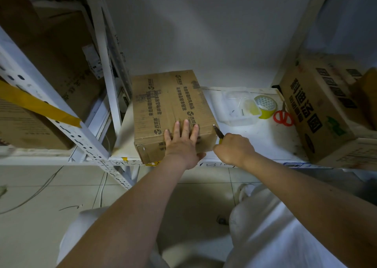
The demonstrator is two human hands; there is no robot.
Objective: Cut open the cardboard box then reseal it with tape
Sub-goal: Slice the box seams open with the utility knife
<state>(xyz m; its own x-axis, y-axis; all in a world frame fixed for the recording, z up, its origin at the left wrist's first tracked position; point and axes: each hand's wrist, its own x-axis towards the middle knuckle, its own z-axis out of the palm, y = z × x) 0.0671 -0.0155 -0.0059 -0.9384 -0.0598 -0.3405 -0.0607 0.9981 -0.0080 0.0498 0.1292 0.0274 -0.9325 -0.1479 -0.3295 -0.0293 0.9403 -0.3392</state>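
A brown cardboard box [167,100] with black print lies closed on a white shelf [255,137], its near end at the shelf's front edge. My left hand [182,143] presses flat on the box's near top, fingers spread, thumb hooked over the front face. My right hand [234,148] is closed around a yellow-handled utility knife [218,132], whose blade tip touches the box's near right top corner. A roll of yellow-green tape [266,106] sits at the back right of the shelf.
A clear plastic tray [236,109] lies beside the tape, red-handled scissors [283,117] just right of it. A large printed carton [318,108] fills the shelf's right end. White metal racking [61,123] with more cartons stands left. Tiled floor and cables lie below.
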